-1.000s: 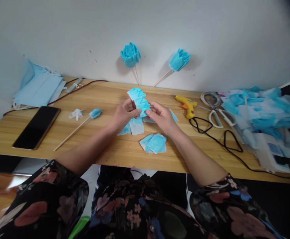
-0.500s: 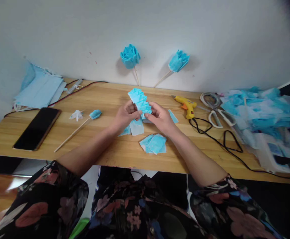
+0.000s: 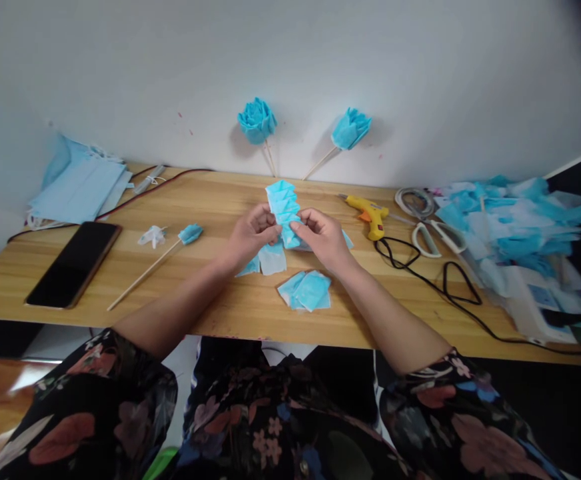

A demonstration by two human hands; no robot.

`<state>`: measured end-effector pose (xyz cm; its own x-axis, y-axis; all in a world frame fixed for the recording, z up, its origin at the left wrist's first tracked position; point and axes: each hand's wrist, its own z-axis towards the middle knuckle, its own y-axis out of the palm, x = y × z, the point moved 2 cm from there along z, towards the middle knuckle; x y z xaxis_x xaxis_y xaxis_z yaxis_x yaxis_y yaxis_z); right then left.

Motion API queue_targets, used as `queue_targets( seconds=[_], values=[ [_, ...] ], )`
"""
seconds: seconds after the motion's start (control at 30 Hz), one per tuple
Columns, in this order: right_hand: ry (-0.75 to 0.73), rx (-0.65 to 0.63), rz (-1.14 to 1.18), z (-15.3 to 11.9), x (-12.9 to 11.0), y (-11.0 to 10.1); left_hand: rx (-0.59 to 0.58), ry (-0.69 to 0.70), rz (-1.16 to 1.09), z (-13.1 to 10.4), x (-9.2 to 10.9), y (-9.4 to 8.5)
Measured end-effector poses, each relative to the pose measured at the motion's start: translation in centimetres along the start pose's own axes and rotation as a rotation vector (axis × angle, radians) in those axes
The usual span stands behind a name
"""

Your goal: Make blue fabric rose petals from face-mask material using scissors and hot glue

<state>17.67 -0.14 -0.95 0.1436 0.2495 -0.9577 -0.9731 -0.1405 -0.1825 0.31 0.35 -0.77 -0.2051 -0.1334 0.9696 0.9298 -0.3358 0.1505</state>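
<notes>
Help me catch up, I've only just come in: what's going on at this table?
A person is holding a pleated blue strip up between the left hand and the right hand. Blue pieces lie just in front. Two blue flowers on sticks lean against the wall, and a smaller bud on a stick lies to the left, near the phone. The glue gun and scissors lie to the right, out of hand.

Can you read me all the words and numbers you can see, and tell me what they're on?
I can't read any.
White box: bluish marks, too blurred to read.
Yellow glue gun: small reddish patch, too small to read.
Phone: dark screen, no words.
</notes>
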Motion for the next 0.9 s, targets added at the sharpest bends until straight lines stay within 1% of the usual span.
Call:
queue_targets(
  seconds=[0.13, 0.33, 0.5, 0.67, 0.9],
  values=[
    [-0.014, 0.034, -0.049, 0.0, -0.1, -0.1, -0.011, 0.012, 0.001, 0.0, -0.1, 0.0],
    [-0.037, 0.032, -0.044, 0.0, -0.3, -0.4, 0.051, 0.034, -0.016, 0.2, -0.2, -0.4],
    [0.011, 0.030, 0.057, 0.4, 0.5, -0.9, 0.102, 0.060, -0.020, 0.4, -0.1, -0.7],
    [0.044, -0.013, 0.072, 0.5, 1.0, -0.7, 0.121, 0.043, -0.005, 0.3, 0.1, -0.6],
    [0.029, 0.036, -0.035, 0.4, 1.2, -0.6, 0.129, 0.034, -0.024, 0.2, 0.0, -0.6]
  ],
)
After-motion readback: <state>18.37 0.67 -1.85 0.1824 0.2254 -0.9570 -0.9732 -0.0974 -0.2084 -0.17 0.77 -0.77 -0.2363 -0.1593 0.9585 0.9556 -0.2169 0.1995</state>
